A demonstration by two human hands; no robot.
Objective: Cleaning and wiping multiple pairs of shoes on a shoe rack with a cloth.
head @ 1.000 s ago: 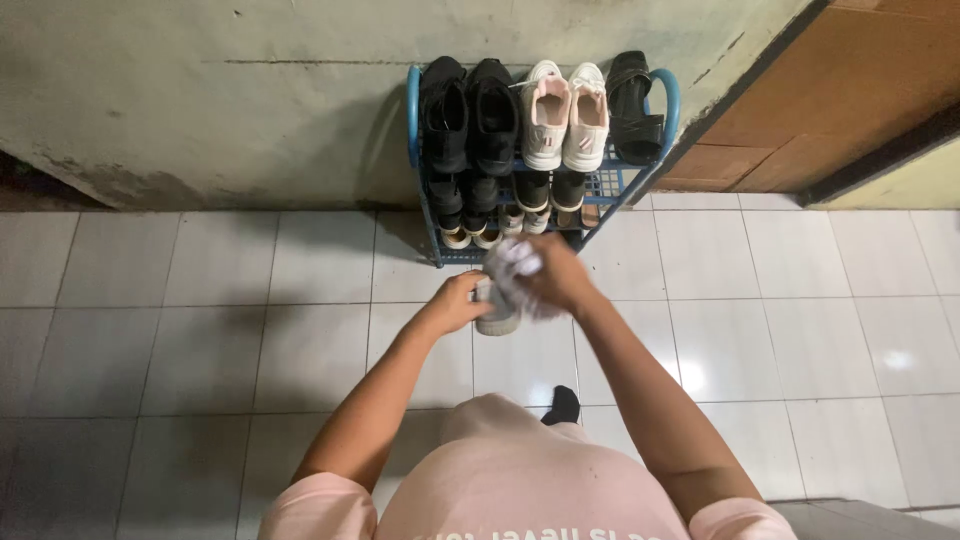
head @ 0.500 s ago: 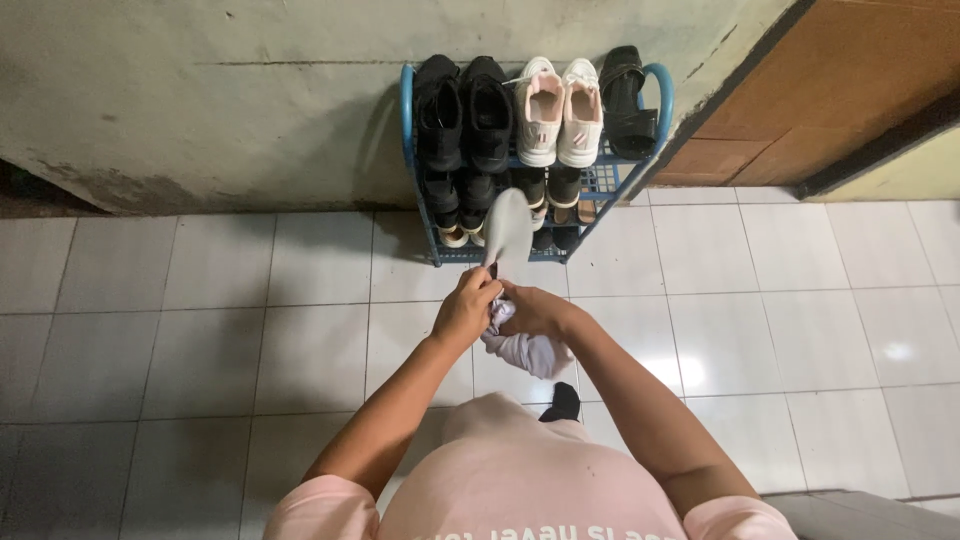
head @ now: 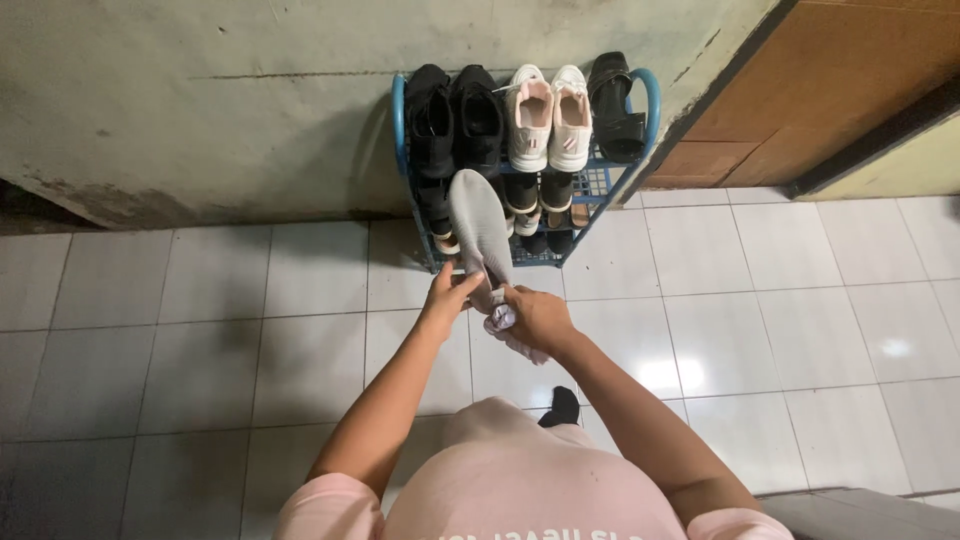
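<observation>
I hold a grey shoe (head: 478,225) sole-up in front of me, its toe pointing away toward the rack. My left hand (head: 445,295) grips it at the heel end. My right hand (head: 535,316) is closed around a bunched pale cloth (head: 503,322) pressed against the heel of the shoe. Part of the cloth hangs below my right hand. Both arms reach out from a pink shirt at the bottom of the view.
A blue wire shoe rack (head: 597,183) stands against the stained wall, holding black shoes (head: 455,115), pale pink-white sneakers (head: 547,115) and a black sandal (head: 612,105). White floor tiles spread all around. A brown door (head: 840,90) is at the right. My dark-socked foot (head: 562,405) shows below.
The shoe has been raised and turned, so its grey sole now faces up. My right hand with the cloth slid from the shoe's top down to its heel.
</observation>
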